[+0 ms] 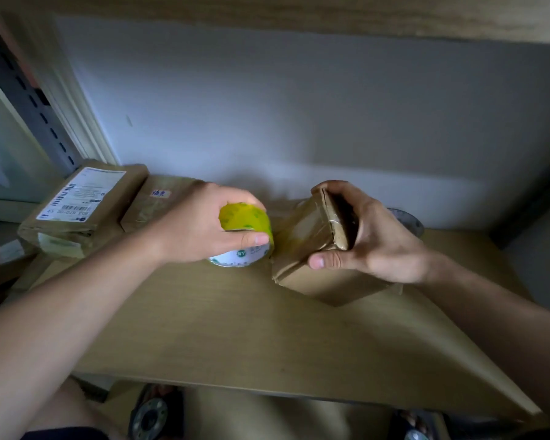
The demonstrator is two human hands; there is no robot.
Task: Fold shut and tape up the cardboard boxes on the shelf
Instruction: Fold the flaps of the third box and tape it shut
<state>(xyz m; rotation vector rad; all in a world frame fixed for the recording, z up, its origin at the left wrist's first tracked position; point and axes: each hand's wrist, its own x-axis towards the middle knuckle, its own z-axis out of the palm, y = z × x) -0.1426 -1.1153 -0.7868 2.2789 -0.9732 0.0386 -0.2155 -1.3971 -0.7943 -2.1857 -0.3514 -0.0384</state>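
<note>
A small brown cardboard box (pixel 311 249) stands tilted on the wooden shelf (pixel 235 338), its top face covered with clear tape. My right hand (pixel 372 236) grips the box's upper right end, thumb at the front and fingers over the back edge. A yellow-tinted roll of packing tape (pixel 246 228) with a white core sits just left of the box, touching it. My left hand (pixel 200 223) holds the roll from above, thumb along its front. A strip of tape appears to run from the roll onto the box.
Two sealed brown parcels lie at the back left: one with a white shipping label (pixel 83 204), one with a small pink-marked sticker (pixel 159 201). A grey round object (pixel 408 219) peeks out behind my right hand. A grey wall backs the shelf; another shelf board hangs overhead.
</note>
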